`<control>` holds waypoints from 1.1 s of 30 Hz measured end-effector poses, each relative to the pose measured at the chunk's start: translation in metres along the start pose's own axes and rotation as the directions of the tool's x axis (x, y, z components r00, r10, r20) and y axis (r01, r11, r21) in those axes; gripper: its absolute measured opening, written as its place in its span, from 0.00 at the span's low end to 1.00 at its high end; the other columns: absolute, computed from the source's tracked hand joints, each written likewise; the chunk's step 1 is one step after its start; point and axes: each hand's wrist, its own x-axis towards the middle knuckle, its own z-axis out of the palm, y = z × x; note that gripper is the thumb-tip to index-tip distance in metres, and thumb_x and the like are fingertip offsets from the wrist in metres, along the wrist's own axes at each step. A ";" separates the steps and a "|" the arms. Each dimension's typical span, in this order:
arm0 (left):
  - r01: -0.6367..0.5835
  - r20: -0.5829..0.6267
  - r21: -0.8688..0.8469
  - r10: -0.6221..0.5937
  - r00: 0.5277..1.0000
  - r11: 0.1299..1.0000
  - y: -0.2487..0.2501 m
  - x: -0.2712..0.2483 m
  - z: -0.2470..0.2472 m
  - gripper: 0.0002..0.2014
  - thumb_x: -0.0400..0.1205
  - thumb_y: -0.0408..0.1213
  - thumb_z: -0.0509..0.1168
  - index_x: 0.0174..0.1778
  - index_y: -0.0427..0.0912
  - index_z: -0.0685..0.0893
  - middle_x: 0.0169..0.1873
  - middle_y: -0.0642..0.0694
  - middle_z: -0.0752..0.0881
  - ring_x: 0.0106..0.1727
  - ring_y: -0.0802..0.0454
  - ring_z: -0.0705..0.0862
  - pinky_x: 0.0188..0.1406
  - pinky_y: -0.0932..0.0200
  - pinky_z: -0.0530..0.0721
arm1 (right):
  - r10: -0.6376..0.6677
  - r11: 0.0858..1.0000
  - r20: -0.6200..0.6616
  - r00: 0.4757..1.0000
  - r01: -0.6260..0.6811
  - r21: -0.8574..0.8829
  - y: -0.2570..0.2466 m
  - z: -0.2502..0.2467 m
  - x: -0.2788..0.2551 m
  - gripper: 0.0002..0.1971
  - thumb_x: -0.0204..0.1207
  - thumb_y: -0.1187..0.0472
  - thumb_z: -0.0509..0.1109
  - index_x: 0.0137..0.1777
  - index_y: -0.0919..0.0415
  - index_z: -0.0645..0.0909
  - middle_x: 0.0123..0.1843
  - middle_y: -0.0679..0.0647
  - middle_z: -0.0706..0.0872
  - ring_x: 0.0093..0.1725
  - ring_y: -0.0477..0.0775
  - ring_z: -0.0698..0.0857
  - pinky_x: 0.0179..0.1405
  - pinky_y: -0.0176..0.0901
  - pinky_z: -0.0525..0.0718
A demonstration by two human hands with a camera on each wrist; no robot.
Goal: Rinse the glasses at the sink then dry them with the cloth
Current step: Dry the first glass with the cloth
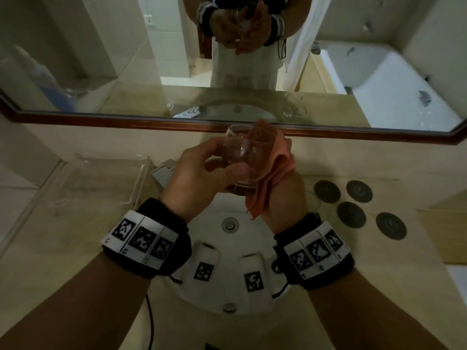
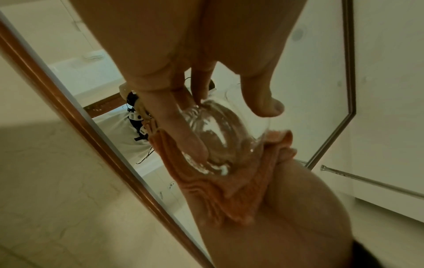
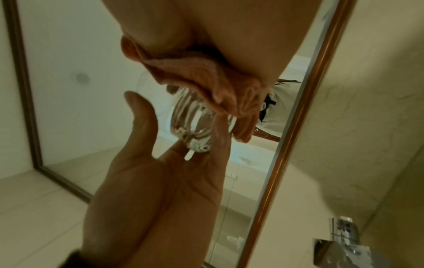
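Above the sink, my left hand point(image 1: 222, 160) holds a clear round glass point(image 1: 237, 150) tilted, thumb on its near side and fingers round the far side. My right hand point(image 1: 283, 190) grips an orange cloth point(image 1: 267, 178) and presses it against the glass's right side; the cloth hides those fingers. In the left wrist view my left hand point(image 2: 231, 127) cradles the glass point(image 2: 220, 137) with the cloth point(image 2: 229, 190) bunched under it. From the right wrist, the cloth point(image 3: 201, 78) drapes over the glass point(image 3: 195, 125), which rests on my left hand's fingertips point(image 3: 220, 134).
The white sink basin point(image 1: 227, 251) lies below the hands, its faucet point(image 1: 161, 175) at the back left. A clear plastic tray point(image 1: 101, 183) stands on the left counter. Several dark round coasters point(image 1: 327, 192) lie on the right. A wood-framed mirror point(image 1: 151, 122) runs behind.
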 end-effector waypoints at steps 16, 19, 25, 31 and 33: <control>-0.043 -0.023 0.100 0.046 0.999 0.994 0.015 0.013 0.011 0.19 0.64 0.53 0.78 0.49 0.55 0.86 0.46 0.54 0.89 0.52 0.45 0.91 0.47 0.37 0.91 | -0.061 0.988 0.018 0.998 0.063 -0.139 -0.008 -0.004 0.010 0.34 0.82 0.37 0.54 0.80 0.58 0.70 0.76 0.66 0.79 0.74 0.68 0.80 0.74 0.73 0.76; -0.064 0.060 0.055 0.061 0.996 0.996 0.016 0.014 0.009 0.14 0.67 0.49 0.77 0.49 0.59 0.92 0.46 0.52 0.93 0.52 0.44 0.92 0.49 0.36 0.91 | 0.042 0.997 -0.040 0.998 -0.045 -0.060 -0.010 -0.012 0.019 0.36 0.83 0.38 0.59 0.79 0.67 0.70 0.76 0.80 0.72 0.75 0.83 0.73 0.74 0.85 0.67; -0.037 0.044 -0.079 0.041 0.998 0.996 0.015 0.015 0.016 0.14 0.83 0.39 0.69 0.63 0.43 0.80 0.45 0.51 0.93 0.49 0.50 0.92 0.51 0.45 0.90 | -0.024 0.994 -0.018 1.000 0.022 -0.110 -0.020 -0.011 0.026 0.32 0.80 0.33 0.60 0.70 0.58 0.81 0.63 0.65 0.88 0.64 0.70 0.85 0.63 0.66 0.84; -0.128 -0.038 0.086 0.132 0.991 0.988 0.023 0.014 0.024 0.27 0.71 0.51 0.75 0.61 0.40 0.83 0.52 0.47 0.89 0.51 0.53 0.89 0.45 0.62 0.87 | -0.251 0.942 0.062 0.966 0.258 -0.213 -0.019 -0.003 0.000 0.30 0.85 0.42 0.47 0.77 0.62 0.69 0.63 0.57 0.84 0.59 0.46 0.87 0.58 0.37 0.85; -0.122 -0.036 0.052 0.124 0.992 0.991 0.027 0.017 0.022 0.26 0.68 0.51 0.76 0.58 0.40 0.86 0.48 0.48 0.89 0.50 0.48 0.90 0.47 0.55 0.90 | -0.224 0.947 0.017 0.974 0.222 -0.233 -0.021 0.001 -0.001 0.39 0.77 0.29 0.56 0.75 0.62 0.71 0.69 0.62 0.83 0.66 0.55 0.86 0.63 0.49 0.85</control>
